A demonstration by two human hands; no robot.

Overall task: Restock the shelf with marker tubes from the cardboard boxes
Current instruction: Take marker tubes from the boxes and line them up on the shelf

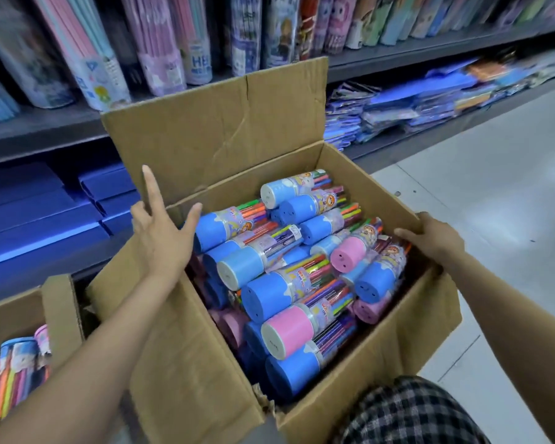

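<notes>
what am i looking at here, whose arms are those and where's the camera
There is no machine here. A person wears a wide-angle camera on the head, looking forward and down, so the two arms coming in from the bottom are that person's own. This is the only view.

In the middle stands an open cardboard box on a shop floor, filled with marker tubes lying on their sides, with blue or pink caps. The left hand is open with fingers spread, at the box's left edge, holding nothing. The right hand rests over the box's right rim, fingers curled on the cardboard.

At the lower left is a second box with more tubes. Behind are grey shelves with stationery packs standing above and blue packets lying below. The checked cloth at the bottom is probably the person's clothing.
</notes>
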